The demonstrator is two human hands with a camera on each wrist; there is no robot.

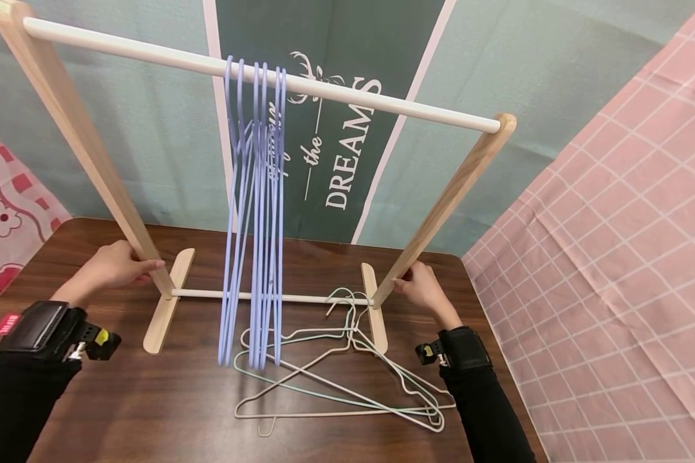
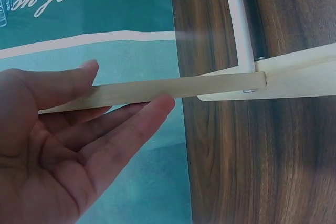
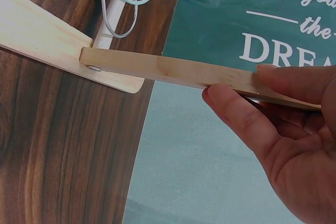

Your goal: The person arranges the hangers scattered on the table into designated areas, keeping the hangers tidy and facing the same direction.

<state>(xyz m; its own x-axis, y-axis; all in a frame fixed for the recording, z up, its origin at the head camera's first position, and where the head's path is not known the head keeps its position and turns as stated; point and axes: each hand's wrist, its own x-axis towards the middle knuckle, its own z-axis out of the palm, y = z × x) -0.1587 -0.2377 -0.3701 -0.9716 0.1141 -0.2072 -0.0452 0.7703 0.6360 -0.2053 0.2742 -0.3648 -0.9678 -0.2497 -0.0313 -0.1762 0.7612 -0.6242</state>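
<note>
A wooden clothes rack with a white top rail (image 1: 359, 96) stands on the table. My left hand (image 1: 114, 265) holds the rack's left post (image 1: 87, 138) low down, just above its foot; in the left wrist view the thumb and fingers lie on either side of the wood. On the other side, my right hand (image 1: 423, 288) pinches the right post (image 1: 448, 202) near its base, thumb opposite the fingers. Several lavender hangers (image 1: 257, 212) hang bunched left of the rail's middle. White and mint-green hangers (image 1: 330, 379) lie overlapping on the table at the front right.
A thin white lower bar (image 1: 203, 294) joins the two wooden feet (image 1: 161, 328). Behind the brown table (image 1: 127, 405) hangs a green cloth (image 1: 336, 38) with lettering. Pink checked cloth (image 1: 625, 257) borders the right side, and a flowered pink cloth (image 1: 6, 193) the left.
</note>
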